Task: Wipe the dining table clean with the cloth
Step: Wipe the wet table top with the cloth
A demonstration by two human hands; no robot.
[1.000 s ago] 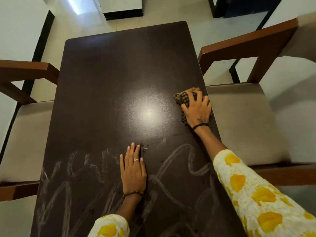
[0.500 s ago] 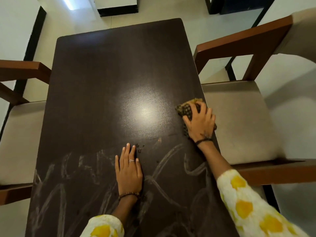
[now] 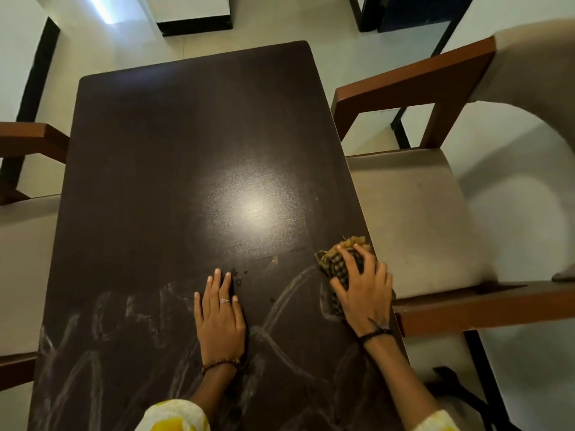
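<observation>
I have my right hand (image 3: pixel 362 290) spread over the checked cloth (image 3: pixel 337 267), fingers splayed and pressing it flat at the right edge of the dining table (image 3: pixel 174 150); the cloth bunches out beyond my fingertips and under my palm; just inward of it pale smear lines (image 3: pixel 286 293) curve across the dark top; further inward my left hand (image 3: pixel 221 318) lies flat, fingers straight, holding nothing; small dark spots (image 3: pixel 241 276) sit just past its fingertips.

On the table (image 3: pixel 174 169), the left hand (image 3: pixel 221 318) lies left of the cloth (image 3: pixel 337 265) under the right hand (image 3: pixel 365 290)
</observation>
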